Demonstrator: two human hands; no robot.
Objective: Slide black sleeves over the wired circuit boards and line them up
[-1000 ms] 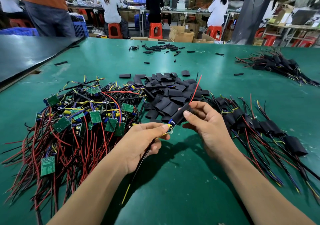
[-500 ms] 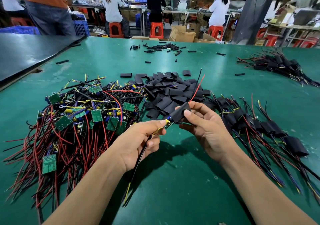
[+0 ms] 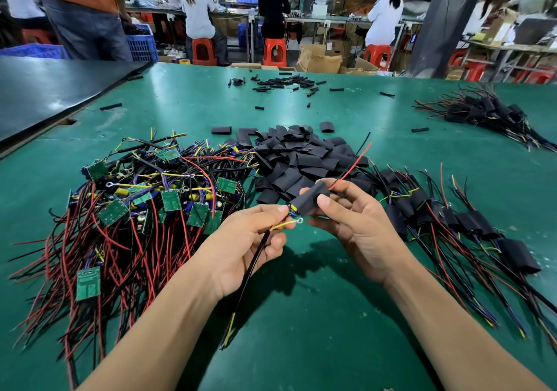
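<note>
Pinching the black sleeve [image 3: 310, 199] between thumb and fingers of the right hand [image 3: 355, 228], just on the near side of the pile of loose sleeves [image 3: 301, 161], and gripping the black cable [image 3: 253, 267] and yellow lead [image 3: 280, 225] in the left hand [image 3: 241, 249] at the sleeve's near-left mouth, with a corner of the circuit board [image 3: 293, 209] peeking out there (the rest hidden inside). Lying long axis near-left to far-right, pointing toward that pile, red wire [image 3: 351, 164] trailing from the far end; likely needing a further pull along that line, right hand being nearer.
</note>
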